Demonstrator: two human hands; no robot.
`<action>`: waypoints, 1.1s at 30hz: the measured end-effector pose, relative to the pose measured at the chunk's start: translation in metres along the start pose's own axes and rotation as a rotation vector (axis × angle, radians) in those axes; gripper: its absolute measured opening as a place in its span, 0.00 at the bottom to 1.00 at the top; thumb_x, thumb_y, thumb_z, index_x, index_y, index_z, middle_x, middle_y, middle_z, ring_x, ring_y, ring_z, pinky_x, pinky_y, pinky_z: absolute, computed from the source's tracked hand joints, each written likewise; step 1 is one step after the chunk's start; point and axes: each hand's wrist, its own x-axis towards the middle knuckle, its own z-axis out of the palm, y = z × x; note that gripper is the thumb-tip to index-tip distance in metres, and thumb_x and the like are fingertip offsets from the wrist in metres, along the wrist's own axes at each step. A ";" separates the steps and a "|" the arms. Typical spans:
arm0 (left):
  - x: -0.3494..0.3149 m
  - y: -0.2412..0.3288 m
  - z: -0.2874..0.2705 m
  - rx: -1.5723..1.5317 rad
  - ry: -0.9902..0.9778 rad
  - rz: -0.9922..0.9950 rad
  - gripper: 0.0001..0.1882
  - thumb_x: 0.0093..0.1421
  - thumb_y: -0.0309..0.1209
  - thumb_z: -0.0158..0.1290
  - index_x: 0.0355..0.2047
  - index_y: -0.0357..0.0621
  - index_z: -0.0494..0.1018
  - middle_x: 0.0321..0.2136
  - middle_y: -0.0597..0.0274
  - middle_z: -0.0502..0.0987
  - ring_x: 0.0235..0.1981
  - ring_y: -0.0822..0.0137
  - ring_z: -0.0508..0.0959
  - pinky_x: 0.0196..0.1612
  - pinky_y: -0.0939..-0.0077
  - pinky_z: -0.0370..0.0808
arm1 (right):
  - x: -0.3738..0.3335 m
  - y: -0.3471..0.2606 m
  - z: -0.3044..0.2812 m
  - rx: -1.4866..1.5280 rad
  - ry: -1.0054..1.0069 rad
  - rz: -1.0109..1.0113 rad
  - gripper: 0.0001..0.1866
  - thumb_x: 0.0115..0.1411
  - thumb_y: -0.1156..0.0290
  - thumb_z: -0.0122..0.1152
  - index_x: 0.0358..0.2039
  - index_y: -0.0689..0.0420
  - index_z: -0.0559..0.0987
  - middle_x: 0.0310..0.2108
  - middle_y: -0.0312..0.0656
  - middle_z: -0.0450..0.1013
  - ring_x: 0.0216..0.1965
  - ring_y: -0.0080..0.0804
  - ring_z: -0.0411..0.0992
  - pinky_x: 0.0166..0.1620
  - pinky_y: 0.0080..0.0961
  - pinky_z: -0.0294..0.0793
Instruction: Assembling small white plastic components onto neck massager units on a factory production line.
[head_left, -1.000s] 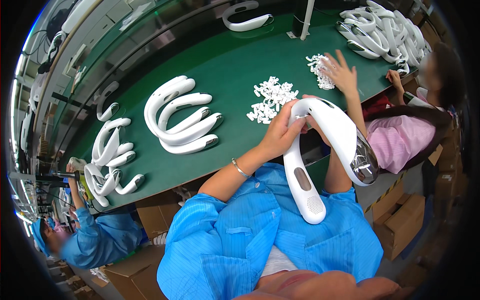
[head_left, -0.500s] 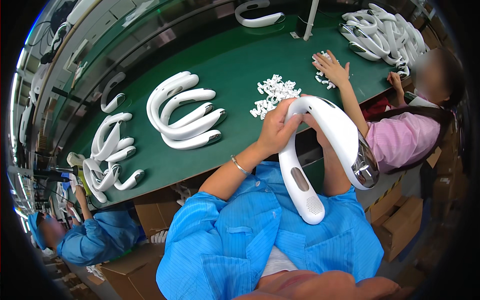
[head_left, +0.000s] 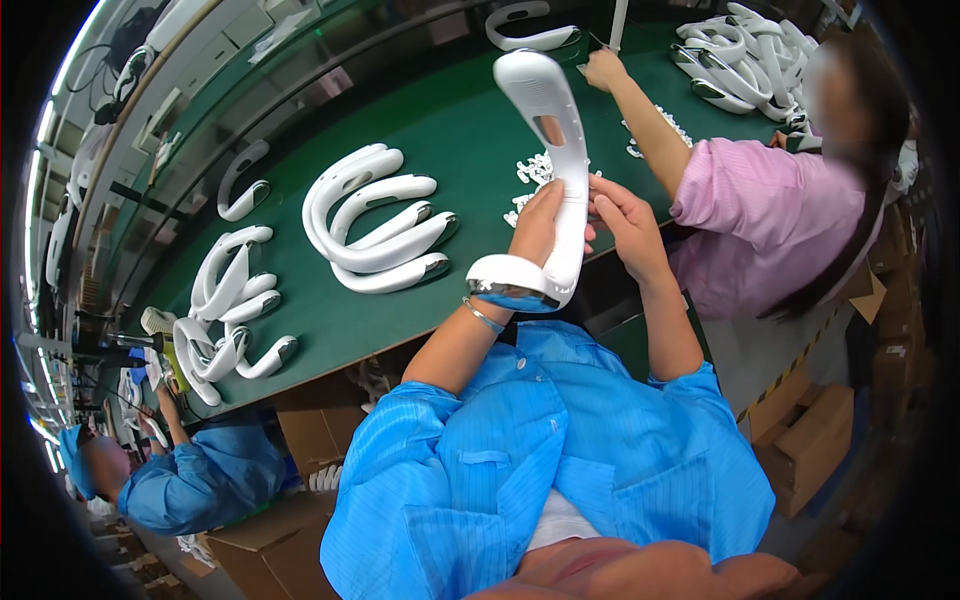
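Note:
A white U-shaped neckband device (head_left: 566,215) with chrome end stands on edge in front of my chest, one arm pointing up and away. My left hand (head_left: 536,228) is closed round its near side, below the oval slot. At the opposite side, my right hand (head_left: 630,228) has thumb and forefinger pinched close against the band; whatever lies between them is too small or hidden to make out. Just behind the device is a heap of small white plastic parts (head_left: 535,170), partly covered by it.
More white neckbands (head_left: 365,225) lie nested on the green table (head_left: 450,130), with others (head_left: 225,285) at left and a big pile (head_left: 745,60) at far right. A co-worker in pink (head_left: 770,210) reaches across at right; another in blue (head_left: 200,475) works at left. Cardboard boxes (head_left: 805,445) stand below.
The neckband has turned over, its slotted arm swinging from near my chest to pointing away. My right hand has come into view at its side. The co-worker's hand has moved from the parts toward the post.

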 end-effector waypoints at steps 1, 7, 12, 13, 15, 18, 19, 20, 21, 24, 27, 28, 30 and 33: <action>0.000 -0.001 0.000 0.013 0.011 0.026 0.20 0.67 0.39 0.34 0.46 0.34 0.65 0.31 0.53 0.74 0.22 0.67 0.75 0.22 0.74 0.77 | -0.002 0.000 0.003 0.024 -0.001 -0.020 0.18 0.64 0.74 0.44 0.53 0.66 0.69 0.37 0.40 0.73 0.32 0.20 0.70 0.39 0.21 0.74; -0.006 0.001 0.007 0.043 0.002 0.076 0.18 0.67 0.39 0.35 0.45 0.36 0.66 0.28 0.57 0.73 0.22 0.69 0.75 0.22 0.77 0.77 | -0.004 -0.004 0.011 0.112 0.019 0.012 0.15 0.65 0.73 0.45 0.49 0.67 0.71 0.28 0.35 0.70 0.25 0.16 0.66 0.27 0.14 0.68; -0.007 -0.007 0.012 0.201 0.028 0.141 0.17 0.67 0.35 0.37 0.48 0.35 0.65 0.30 0.57 0.74 0.24 0.71 0.76 0.25 0.77 0.76 | 0.005 -0.007 0.012 0.039 0.094 0.082 0.11 0.62 0.72 0.51 0.40 0.65 0.75 0.20 0.31 0.69 0.18 0.12 0.64 0.20 0.12 0.61; -0.005 -0.011 0.008 0.202 0.026 0.143 0.17 0.67 0.35 0.37 0.48 0.35 0.65 0.30 0.57 0.74 0.24 0.71 0.76 0.25 0.77 0.76 | 0.006 -0.008 0.014 0.039 0.094 0.079 0.11 0.62 0.72 0.51 0.40 0.65 0.75 0.20 0.31 0.69 0.18 0.12 0.64 0.20 0.12 0.61; -0.001 -0.015 0.002 0.247 0.038 0.268 0.16 0.66 0.31 0.38 0.50 0.36 0.65 0.29 0.60 0.74 0.26 0.75 0.75 0.28 0.81 0.74 | 0.004 -0.008 0.018 -0.058 0.110 0.025 0.10 0.61 0.72 0.51 0.40 0.64 0.75 0.25 0.31 0.72 0.23 0.10 0.66 0.24 0.08 0.62; -0.012 -0.008 0.013 0.265 0.063 0.320 0.17 0.65 0.29 0.41 0.53 0.37 0.64 0.35 0.61 0.74 0.32 0.77 0.74 0.34 0.82 0.72 | 0.001 0.001 0.026 -0.060 0.114 -0.158 0.13 0.60 0.77 0.50 0.45 0.65 0.71 0.29 0.34 0.72 0.29 0.14 0.68 0.32 0.13 0.67; -0.013 -0.009 0.014 0.256 0.098 0.381 0.17 0.65 0.28 0.41 0.53 0.38 0.63 0.37 0.61 0.74 0.34 0.76 0.74 0.35 0.82 0.72 | 0.000 -0.001 0.029 -0.018 0.114 -0.191 0.14 0.60 0.77 0.50 0.47 0.66 0.70 0.31 0.36 0.72 0.31 0.15 0.69 0.34 0.14 0.68; -0.015 -0.007 0.012 0.246 0.067 0.349 0.17 0.65 0.28 0.42 0.54 0.38 0.63 0.39 0.60 0.74 0.36 0.75 0.74 0.37 0.82 0.72 | 0.001 -0.004 0.027 -0.017 0.118 -0.195 0.14 0.60 0.77 0.50 0.47 0.66 0.70 0.31 0.36 0.72 0.31 0.15 0.69 0.34 0.14 0.68; -0.015 -0.007 0.009 0.247 0.066 0.350 0.17 0.65 0.28 0.42 0.54 0.38 0.63 0.39 0.60 0.74 0.36 0.75 0.74 0.37 0.82 0.72 | 0.000 -0.007 0.025 -0.109 0.089 -0.183 0.15 0.60 0.78 0.49 0.48 0.66 0.69 0.33 0.37 0.72 0.33 0.17 0.69 0.36 0.15 0.68; -0.012 -0.012 -0.005 0.195 0.027 0.288 0.17 0.66 0.30 0.43 0.52 0.32 0.63 0.41 0.57 0.74 0.40 0.72 0.76 0.43 0.79 0.73 | 0.000 -0.002 0.027 -0.242 0.079 -0.252 0.17 0.59 0.80 0.48 0.50 0.67 0.68 0.34 0.39 0.73 0.34 0.20 0.70 0.38 0.16 0.68; -0.018 -0.011 -0.005 0.295 0.062 0.400 0.17 0.66 0.30 0.42 0.51 0.31 0.64 0.41 0.56 0.74 0.40 0.72 0.76 0.43 0.80 0.73 | -0.001 -0.006 0.036 -0.289 0.171 -0.421 0.21 0.57 0.80 0.52 0.53 0.66 0.68 0.35 0.47 0.75 0.34 0.26 0.73 0.38 0.21 0.72; -0.019 -0.010 -0.009 0.372 0.074 0.413 0.18 0.66 0.30 0.42 0.52 0.32 0.63 0.41 0.58 0.74 0.39 0.72 0.75 0.42 0.80 0.73 | 0.000 -0.009 0.037 -0.310 0.151 -0.445 0.22 0.57 0.80 0.52 0.53 0.65 0.68 0.36 0.48 0.75 0.35 0.26 0.73 0.38 0.21 0.72; -0.022 -0.001 -0.003 0.330 0.082 0.386 0.18 0.66 0.29 0.42 0.53 0.32 0.63 0.42 0.58 0.74 0.40 0.73 0.75 0.42 0.79 0.73 | 0.006 -0.001 0.035 -0.348 0.095 -0.433 0.22 0.58 0.79 0.51 0.54 0.64 0.68 0.36 0.44 0.74 0.34 0.23 0.72 0.38 0.19 0.71; -0.015 0.009 0.003 0.292 0.102 0.327 0.19 0.66 0.28 0.40 0.56 0.33 0.60 0.45 0.57 0.72 0.42 0.71 0.74 0.44 0.77 0.72 | 0.021 0.020 0.036 0.017 0.073 -0.196 0.20 0.59 0.78 0.51 0.54 0.64 0.69 0.35 0.38 0.74 0.33 0.18 0.70 0.37 0.15 0.70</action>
